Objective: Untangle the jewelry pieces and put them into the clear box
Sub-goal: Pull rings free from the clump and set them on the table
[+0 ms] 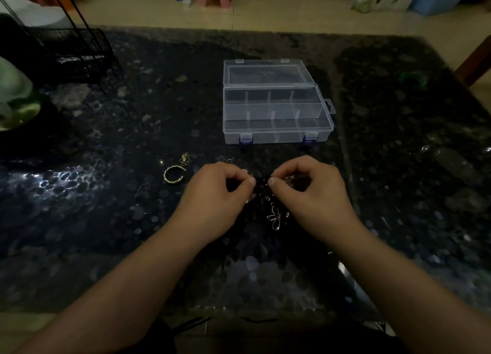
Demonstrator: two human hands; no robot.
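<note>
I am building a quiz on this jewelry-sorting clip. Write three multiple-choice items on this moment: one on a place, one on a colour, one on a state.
1. Where does the gold bangle lie?
A. inside the clear box
B. on the table, left of the left hand
C. on the wire rack

2. What colour are the clear box latches?
A. blue
B. red
C. yellow

3. How is the box lid?
A. shut and latched
B. taken off and laid aside
C. open, standing behind the compartments

Answers:
1 B: the bangle rests on the dark table beside the left hand.
2 A: both front latches look blue.
3 C: the lid rises behind the divided tray while both hands, the right hand included, pinch the tangled jewelry.
</note>
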